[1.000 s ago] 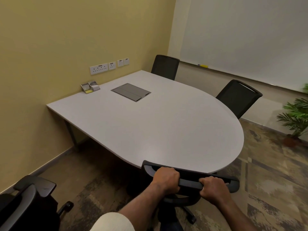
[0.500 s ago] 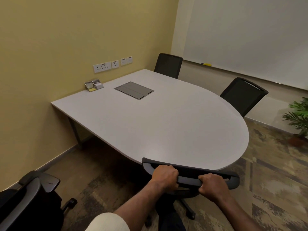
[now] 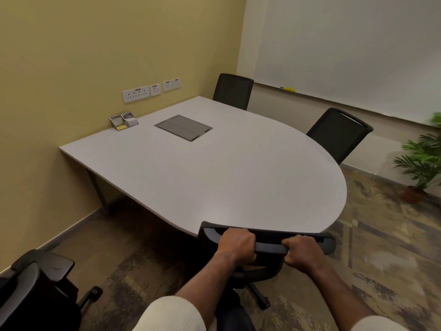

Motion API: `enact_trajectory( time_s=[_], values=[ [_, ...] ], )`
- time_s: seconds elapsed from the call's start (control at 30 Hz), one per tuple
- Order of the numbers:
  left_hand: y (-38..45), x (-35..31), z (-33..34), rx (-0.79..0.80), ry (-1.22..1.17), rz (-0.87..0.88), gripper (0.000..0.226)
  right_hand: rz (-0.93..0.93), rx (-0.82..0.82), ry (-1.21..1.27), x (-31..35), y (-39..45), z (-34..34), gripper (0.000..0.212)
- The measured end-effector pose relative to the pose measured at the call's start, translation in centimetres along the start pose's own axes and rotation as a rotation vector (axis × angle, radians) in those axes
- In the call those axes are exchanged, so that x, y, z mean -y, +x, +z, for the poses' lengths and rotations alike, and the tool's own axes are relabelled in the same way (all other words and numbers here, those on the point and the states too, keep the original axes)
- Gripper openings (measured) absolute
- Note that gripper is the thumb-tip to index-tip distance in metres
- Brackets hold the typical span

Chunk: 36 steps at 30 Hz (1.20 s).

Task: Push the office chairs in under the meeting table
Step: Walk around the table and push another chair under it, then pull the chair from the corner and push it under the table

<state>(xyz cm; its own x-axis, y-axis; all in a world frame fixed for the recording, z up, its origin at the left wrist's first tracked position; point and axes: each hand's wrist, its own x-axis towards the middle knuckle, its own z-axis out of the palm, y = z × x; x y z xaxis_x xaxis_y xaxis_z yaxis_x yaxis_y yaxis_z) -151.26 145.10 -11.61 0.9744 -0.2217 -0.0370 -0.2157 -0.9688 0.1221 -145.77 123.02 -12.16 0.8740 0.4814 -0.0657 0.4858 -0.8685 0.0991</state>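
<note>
Four office chairs in view, one meeting table, white top, straight against the yellow wall and rounded at the near and right end.

Item: near chair, black, seen from behind and above. Its top rail lies right at the table's rounded near edge; seat hidden under the top, with part of the wheeled base showing on the patterned carpet.

Item: left hand, fingers wrapped over the left part of the rail, closed firmly around it. Cream sleeve pushed up the forearm.

Item: right hand, curled in a fist around the right part of the same rail, just beside the left hand but not touching it.

Item: far chair, black mesh back, standing at the table's far edge near the corner of the room.

Item: right chair, black, angled, its back close against the curved far-right edge.

Item: loose chair, lower left, well apart from the table (only an armrest, part of the back and a castor show).

On the table: grey hatch panel, flush in the top; small card holders by the wall.

Surroundings: wall sockets in a row above the table; whiteboard on the right wall; potted plant at the right edge, blurred.
</note>
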Motion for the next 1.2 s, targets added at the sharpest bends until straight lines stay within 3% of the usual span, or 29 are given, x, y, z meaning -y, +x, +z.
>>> enact_trajectory(
  time_s=[0.37,0.63,0.77,0.9,1.03,1.2],
  values=[
    [-0.1,-0.4,-0.6,0.092,-0.019,-0.041,0.018,-0.028,0.185,0.079,0.2,0.4,-1.2,0.021],
    [-0.6,-0.5,-0.7,0.083,-0.025,-0.052,0.015,-0.154,0.186,0.162,0.1,-0.2,-2.1,0.026],
    [-1.8,-0.6,-1.5,-0.013,-0.095,0.012,0.031,-0.288,0.110,0.247,0.0,-1.5,-3.3,0.047],
    [-5.2,-1.2,-3.5,-0.070,-0.169,0.047,0.042,-0.388,-0.059,0.293,1.7,-2.5,-6.5,0.048],
    [-10.5,-0.6,-7.1,-0.267,-0.116,-0.082,0.057,-0.554,-0.201,0.346,6.3,-2.0,-11.0,0.050],
    [-22.5,3.0,-11.7,-0.493,0.035,-0.385,0.062,-0.856,-0.328,0.376,18.5,-1.8,-15.7,0.055]
  ],
)
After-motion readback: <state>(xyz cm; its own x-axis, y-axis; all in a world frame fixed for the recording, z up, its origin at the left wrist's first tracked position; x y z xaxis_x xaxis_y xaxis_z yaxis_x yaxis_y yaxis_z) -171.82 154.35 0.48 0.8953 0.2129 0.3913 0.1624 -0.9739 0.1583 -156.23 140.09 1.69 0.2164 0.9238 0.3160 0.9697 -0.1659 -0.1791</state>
